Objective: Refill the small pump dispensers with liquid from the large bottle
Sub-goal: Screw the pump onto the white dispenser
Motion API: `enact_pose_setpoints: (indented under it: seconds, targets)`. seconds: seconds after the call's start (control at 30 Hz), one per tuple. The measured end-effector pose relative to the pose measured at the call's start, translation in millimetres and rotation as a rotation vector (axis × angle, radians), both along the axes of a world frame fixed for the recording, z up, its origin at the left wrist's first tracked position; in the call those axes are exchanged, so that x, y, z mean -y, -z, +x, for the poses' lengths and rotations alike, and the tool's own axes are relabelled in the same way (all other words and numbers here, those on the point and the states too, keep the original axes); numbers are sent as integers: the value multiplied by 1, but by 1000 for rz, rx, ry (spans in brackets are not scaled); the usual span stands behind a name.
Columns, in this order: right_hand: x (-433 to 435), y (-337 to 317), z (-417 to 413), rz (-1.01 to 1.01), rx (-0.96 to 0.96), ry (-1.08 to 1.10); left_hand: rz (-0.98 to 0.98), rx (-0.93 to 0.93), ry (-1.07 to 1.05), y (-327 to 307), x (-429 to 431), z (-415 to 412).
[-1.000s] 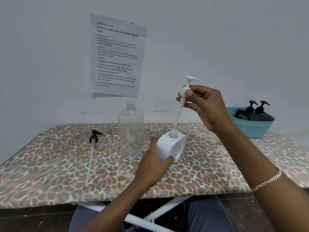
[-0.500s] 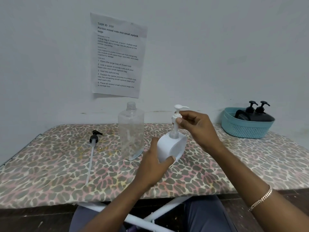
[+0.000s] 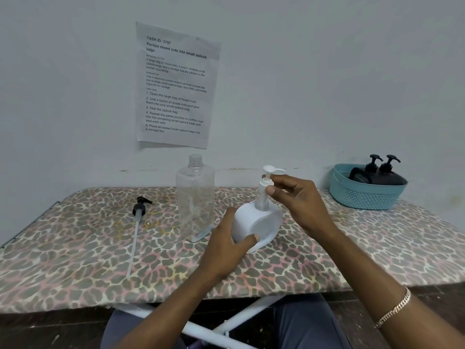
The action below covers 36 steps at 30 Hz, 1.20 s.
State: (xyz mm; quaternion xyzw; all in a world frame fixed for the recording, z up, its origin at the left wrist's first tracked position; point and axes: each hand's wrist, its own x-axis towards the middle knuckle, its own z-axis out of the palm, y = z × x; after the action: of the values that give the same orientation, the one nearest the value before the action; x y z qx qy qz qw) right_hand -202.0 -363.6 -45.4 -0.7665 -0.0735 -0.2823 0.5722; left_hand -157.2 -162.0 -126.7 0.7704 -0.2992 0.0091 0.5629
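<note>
A: What's hidden?
B: The left hand covers the white dispenser's near side — basket walls hide the black bottles' bodies.
A: The bench?
B: Cut off both sides.

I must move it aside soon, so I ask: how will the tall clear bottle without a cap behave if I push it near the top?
The clear bottle stands tall on a narrow base, so it would likely tip. It looks nearly empty, so probably light and easy to slide. Its neck is open, so any remaining liquid might spill onto the patterned cover.
</note>
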Motion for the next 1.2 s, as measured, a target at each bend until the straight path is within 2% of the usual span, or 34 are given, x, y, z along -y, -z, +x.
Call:
enact_pose_setpoints:
  seconds: [0.57,1.0,1.1,1.2]
  targets:
    - [3,18,-3,-69,-190,41,-19,-16,32,1,-1,1]
    - [-13,17,-7,-323,-94,258,-15,8,51,2,-2,1]
    - [-10,13,-9,-306,-168,206,-19,-1,49,1,-1,2]
    - [-3,3,-14,-228,-229,40,-9,-7,50,1,-1,3]
